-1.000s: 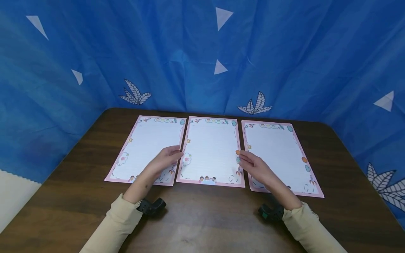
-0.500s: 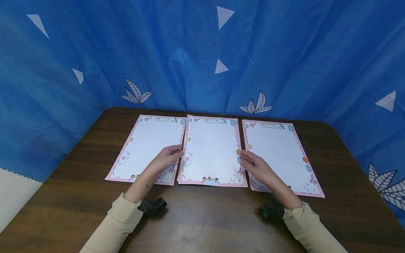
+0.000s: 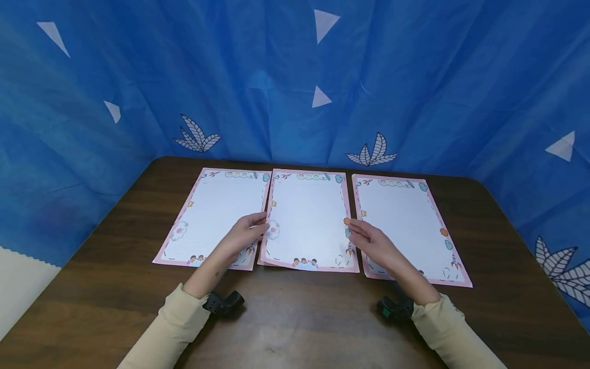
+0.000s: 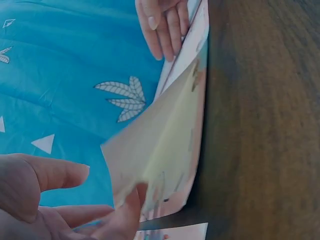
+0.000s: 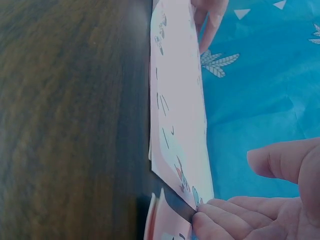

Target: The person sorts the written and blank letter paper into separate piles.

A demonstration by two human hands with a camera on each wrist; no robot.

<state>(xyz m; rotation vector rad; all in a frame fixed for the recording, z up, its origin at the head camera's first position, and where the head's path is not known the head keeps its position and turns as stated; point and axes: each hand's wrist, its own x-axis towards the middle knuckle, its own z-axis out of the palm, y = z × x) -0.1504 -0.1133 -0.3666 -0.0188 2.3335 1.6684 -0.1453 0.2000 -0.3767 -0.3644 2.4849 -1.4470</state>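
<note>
Between my two hands lies the middle paper stack, printed with a pink border and small cartoons. Its top sheet is bowed up along the left edge, and a strip of paper shows beneath it in the head view. At that raised edge, the fingers of my left hand touch the sheet, thumb held apart from them in the left wrist view. My right hand rests its extended fingertips against the right edge; its thumb stands away from the paper. Neither hand pinches the sheet.
A similar left sheet and right paper stack flank the middle one, with narrow gaps. All lie on a dark wooden table. Behind rises a blue cloth with white triangles and leaf prints. Black wrist cameras sit under both sleeves.
The middle stack's top sheet has shifted slightly and its left edge now bows upward, baring paper below. My left hand has moved a little right; my right hand has stayed nearly still.
</note>
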